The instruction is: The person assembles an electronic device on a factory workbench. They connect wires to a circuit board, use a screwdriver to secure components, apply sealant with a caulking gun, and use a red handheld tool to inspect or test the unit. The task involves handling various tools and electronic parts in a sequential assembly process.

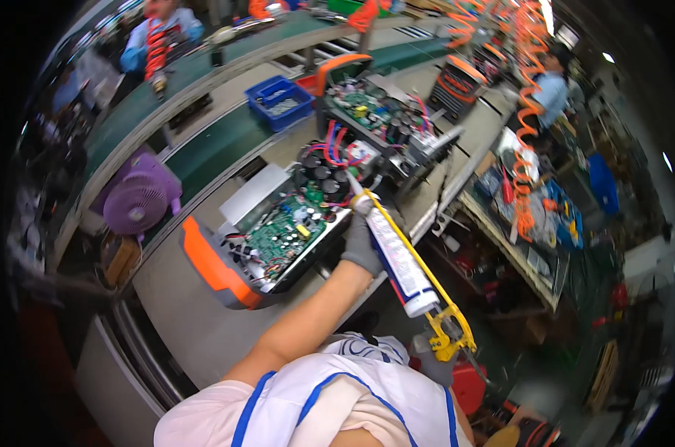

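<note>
Lamps (608,57): small white glare spots, upper right.
Worktop (155,298): moderately bright, softly lit.
Cartridge (403,264): bright, slightly soft.
Side table (512,258): deep shadow beneath.
Rail (255,59): bent by lens distortion.
Left background (51,141): smeared, unclear.
Outer rim: stretched, fading to black.

Caulking gun (445,346): smooth painted metal, by look. Its cartridge (401,264): smooth plastic, slight gloss. Left grip (363,244): gloved in matt cloth. Near orange end panel (217,262): smooth plastic; flat plate (256,197) beside it, dull metal. Bench (160,292): smooth, matt. Left fan (132,207), far blue bin (291,119): plastic. Apron (404,384): cloth.
</note>
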{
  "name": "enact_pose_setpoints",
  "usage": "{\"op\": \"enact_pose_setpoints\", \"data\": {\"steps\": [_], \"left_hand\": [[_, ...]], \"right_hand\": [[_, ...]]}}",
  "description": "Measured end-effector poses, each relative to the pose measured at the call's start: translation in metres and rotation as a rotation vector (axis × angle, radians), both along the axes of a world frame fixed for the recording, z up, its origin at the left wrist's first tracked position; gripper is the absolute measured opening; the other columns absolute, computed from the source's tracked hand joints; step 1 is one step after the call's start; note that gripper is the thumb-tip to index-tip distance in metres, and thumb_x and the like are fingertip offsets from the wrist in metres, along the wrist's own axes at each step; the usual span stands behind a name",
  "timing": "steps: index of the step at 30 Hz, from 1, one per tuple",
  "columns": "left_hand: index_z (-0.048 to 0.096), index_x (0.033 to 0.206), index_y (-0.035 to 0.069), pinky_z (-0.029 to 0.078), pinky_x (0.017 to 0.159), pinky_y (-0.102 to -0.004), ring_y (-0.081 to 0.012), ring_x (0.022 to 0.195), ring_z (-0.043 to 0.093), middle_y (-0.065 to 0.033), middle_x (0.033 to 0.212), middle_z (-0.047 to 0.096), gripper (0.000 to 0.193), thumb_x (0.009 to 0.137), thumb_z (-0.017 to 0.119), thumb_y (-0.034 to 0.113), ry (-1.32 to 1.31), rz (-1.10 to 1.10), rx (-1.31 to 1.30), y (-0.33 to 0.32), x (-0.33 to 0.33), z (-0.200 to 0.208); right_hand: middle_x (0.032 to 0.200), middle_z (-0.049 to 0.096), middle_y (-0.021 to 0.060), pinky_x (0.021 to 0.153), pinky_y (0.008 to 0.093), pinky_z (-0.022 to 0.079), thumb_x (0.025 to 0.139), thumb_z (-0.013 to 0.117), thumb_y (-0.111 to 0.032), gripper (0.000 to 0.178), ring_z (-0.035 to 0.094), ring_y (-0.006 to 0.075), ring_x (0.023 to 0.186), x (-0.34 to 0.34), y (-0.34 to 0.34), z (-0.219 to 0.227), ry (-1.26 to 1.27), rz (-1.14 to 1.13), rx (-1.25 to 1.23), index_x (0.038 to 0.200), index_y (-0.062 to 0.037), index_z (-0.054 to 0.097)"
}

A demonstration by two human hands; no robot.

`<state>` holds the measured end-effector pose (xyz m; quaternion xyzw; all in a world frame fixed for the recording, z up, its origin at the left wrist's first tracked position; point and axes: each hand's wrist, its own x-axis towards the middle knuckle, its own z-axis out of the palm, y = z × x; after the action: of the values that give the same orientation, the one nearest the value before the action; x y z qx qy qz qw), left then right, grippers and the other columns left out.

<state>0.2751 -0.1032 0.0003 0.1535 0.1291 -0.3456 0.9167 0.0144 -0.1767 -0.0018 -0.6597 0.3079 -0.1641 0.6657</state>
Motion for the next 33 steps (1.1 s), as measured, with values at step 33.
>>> {"op": "enact_pose_setpoints", "data": {"steps": [33], "left_hand": [[0.059,0.09,0.007,0.055,0.074,-0.0382,-0.0269,0.079,0.061,-0.0093,0.081,0.062,0.033,0.083,0.063,0.039,-0.136,-0.249,0.26,0.016,0.024,-0.022]], "right_hand": [[0.085,0.066,0.0203,0.069,0.0452,0.05,0.085,0.061,-0.033,0.04,0.064,0.0377,0.077,-0.001,0.019,-0.005,-0.374,0.063,-0.154,0.117,-0.0105,0.057]]}}
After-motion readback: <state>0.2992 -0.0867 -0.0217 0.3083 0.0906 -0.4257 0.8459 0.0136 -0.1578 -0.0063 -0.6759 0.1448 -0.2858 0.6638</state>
